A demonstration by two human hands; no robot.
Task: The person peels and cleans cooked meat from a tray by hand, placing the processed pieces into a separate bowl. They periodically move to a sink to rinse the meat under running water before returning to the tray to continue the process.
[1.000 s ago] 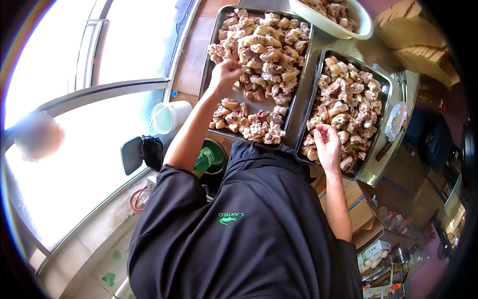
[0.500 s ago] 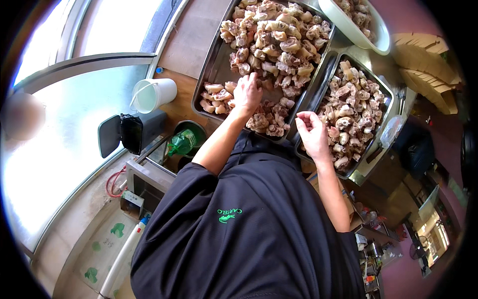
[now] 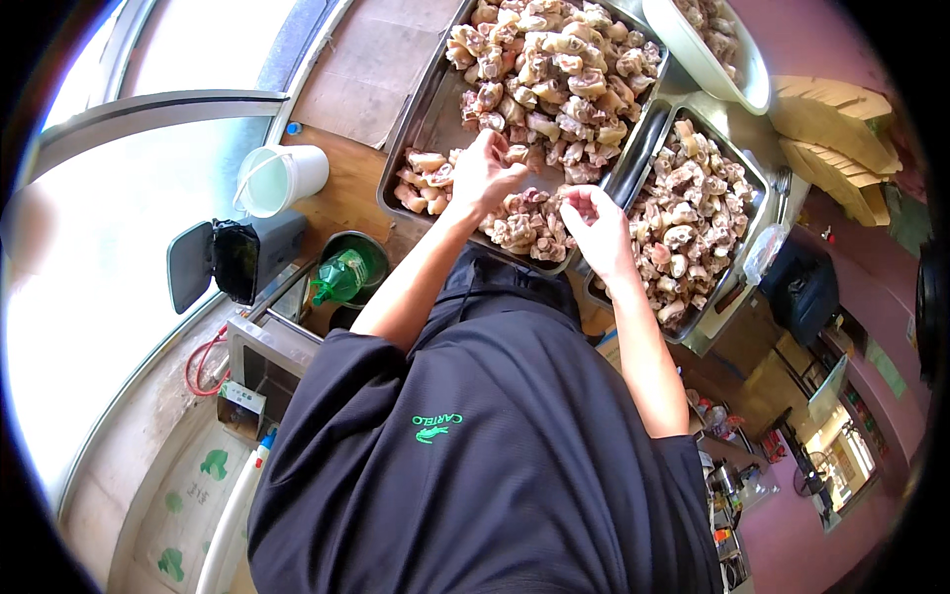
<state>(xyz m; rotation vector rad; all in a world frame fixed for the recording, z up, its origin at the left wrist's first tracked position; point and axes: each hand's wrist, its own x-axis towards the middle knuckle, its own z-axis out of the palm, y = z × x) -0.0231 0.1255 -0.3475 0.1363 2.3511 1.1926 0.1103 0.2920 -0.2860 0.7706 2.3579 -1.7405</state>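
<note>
Steel rectangular tray (image 3: 442, 134): pale, knobbly meat pieces (image 3: 554, 79) form one large, undivided heap and smaller near-rim groups; a narrower metal tray (image 3: 757, 198) is already heaped. Left hand (image 3: 483, 178) and right hand (image 3: 601, 236): fingers half-curled beside the groups, any hold indeterminable.

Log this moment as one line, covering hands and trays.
left hand: over large tray, grip unclear | right hand: at its right edge, grip unclear | smaller tray: heaped with meat pieces
</note>
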